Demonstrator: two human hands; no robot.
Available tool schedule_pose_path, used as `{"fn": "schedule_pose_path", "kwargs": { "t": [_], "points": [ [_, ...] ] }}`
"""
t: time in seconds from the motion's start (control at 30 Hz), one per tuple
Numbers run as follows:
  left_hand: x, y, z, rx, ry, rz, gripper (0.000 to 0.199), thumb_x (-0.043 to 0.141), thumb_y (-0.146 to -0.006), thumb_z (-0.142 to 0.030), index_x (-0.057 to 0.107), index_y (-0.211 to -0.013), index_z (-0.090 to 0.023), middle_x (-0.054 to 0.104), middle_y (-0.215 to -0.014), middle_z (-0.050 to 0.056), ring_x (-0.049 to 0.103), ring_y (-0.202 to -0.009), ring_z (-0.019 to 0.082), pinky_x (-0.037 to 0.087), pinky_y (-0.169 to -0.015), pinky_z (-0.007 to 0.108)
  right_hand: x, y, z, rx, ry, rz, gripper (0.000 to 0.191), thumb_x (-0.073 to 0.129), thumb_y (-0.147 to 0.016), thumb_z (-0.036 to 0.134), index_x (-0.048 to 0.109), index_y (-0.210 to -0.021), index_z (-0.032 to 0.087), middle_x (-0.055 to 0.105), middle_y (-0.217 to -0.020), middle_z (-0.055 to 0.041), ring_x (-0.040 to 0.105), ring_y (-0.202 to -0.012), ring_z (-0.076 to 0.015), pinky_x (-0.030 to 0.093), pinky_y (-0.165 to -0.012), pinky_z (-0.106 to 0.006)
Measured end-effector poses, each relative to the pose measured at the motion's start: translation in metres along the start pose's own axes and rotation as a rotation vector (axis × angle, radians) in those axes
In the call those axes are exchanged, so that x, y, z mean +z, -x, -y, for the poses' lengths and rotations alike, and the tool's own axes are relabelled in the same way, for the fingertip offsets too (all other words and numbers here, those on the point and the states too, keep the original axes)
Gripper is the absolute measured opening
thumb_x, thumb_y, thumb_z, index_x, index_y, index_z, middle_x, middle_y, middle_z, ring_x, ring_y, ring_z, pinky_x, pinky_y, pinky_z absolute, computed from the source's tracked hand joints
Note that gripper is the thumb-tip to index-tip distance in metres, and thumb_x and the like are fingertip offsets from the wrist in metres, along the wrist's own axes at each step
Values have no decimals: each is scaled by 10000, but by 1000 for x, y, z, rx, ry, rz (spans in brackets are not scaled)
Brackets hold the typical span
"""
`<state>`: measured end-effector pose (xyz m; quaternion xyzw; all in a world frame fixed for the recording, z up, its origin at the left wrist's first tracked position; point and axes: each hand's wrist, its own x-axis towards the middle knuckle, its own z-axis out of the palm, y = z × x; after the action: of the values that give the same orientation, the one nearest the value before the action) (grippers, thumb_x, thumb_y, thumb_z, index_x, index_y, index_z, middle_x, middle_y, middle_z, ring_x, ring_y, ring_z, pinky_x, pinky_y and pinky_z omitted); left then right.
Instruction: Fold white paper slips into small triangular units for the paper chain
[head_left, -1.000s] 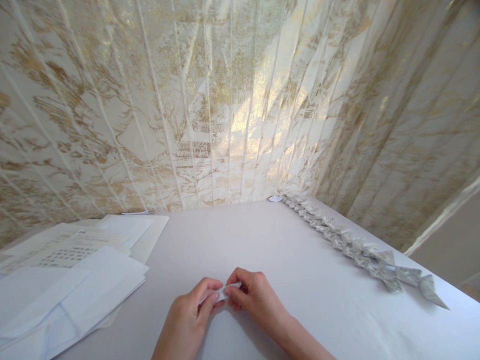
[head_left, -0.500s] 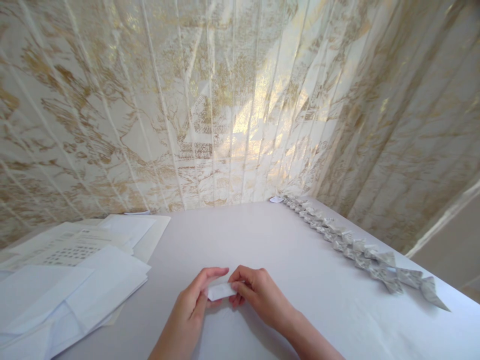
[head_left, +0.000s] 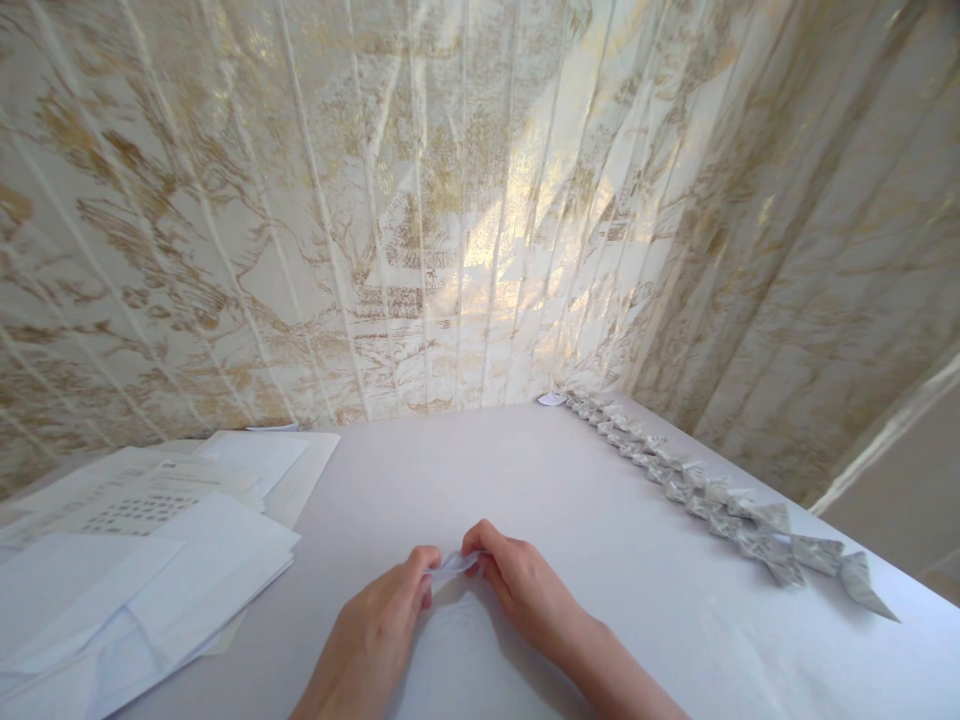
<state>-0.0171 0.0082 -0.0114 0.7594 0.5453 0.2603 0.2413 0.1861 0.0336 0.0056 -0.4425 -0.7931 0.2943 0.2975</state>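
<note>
Between my two hands, near the front middle of the table, is a small folded white paper [head_left: 453, 566], seen nearly edge-on with its layers slightly parted. My left hand [head_left: 390, 610] pinches its left end between thumb and fingers. At the right end, my right hand [head_left: 517, 580] grips it with thumb and bent fingers. Both hands are just above the white tabletop [head_left: 450, 470]. The fingertips under the paper are partly hidden.
Loose white sheets [head_left: 217, 570] and a printed page [head_left: 142, 500] lie in a pile at the left. Two rows of folded grey paper pieces [head_left: 705, 500] run along the right edge. A small white piece [head_left: 551, 399] lies at the back, before a patterned curtain [head_left: 420, 200].
The folded paper has turned from showing its flat face to nearly edge-on. My left thumb and fingers have closed on its left end, and my right fingers have shifted slightly up.
</note>
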Motion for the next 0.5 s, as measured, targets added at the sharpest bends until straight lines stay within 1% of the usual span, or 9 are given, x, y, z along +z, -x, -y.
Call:
{"fn": "schedule_pose_path", "kwargs": {
  "t": [0.07,0.17,0.23,0.33,0.4,0.5],
  "points": [
    [0,0,-1,46,-42,4,222,322,-908,-285,542,-929,-268,593,-728,-15,596,-679,186,412,-642,281,1,0,0,-10,16,2,324,385,-810,-23,541,-978,206,674,-827,-11,623,-734,-150,435,-691,-237],
    [2,-2,-2,86,-76,10,213,349,-897,-238,561,-873,-254,626,-793,4,607,-753,202,410,-688,301,2,1,3,-39,19,11,314,380,-821,-23,559,-948,202,677,-884,-24,623,-791,-153,445,-730,-243],
    [3,-3,-2,97,-83,11,205,368,-912,-249,558,-836,-242,636,-820,12,609,-781,210,415,-722,315,3,2,6,-53,16,13,267,401,-850,9,569,-932,200,679,-931,-36,624,-849,-162,451,-773,-255],
    [6,-1,-1,96,-74,15,187,436,-931,-328,551,-816,-238,635,-831,9,608,-790,206,422,-736,313,8,3,10,-37,21,-15,215,456,-848,45,576,-936,199,675,-935,-39,617,-839,-170,456,-776,-267],
    [9,0,0,90,-64,18,205,443,-941,-371,548,-822,-241,630,-831,3,608,-790,199,425,-734,306,11,2,11,-23,26,-44,268,457,-796,6,575,-940,199,667,-925,-36,608,-822,-170,454,-764,-267],
    [12,1,2,68,-54,8,191,418,-949,-357,534,-846,-244,619,-824,2,607,-788,196,426,-731,304,16,2,9,-30,26,-70,395,430,-678,-60,567,-937,204,642,-941,-27,600,-854,-166,448,-770,-252]
  ]
}}
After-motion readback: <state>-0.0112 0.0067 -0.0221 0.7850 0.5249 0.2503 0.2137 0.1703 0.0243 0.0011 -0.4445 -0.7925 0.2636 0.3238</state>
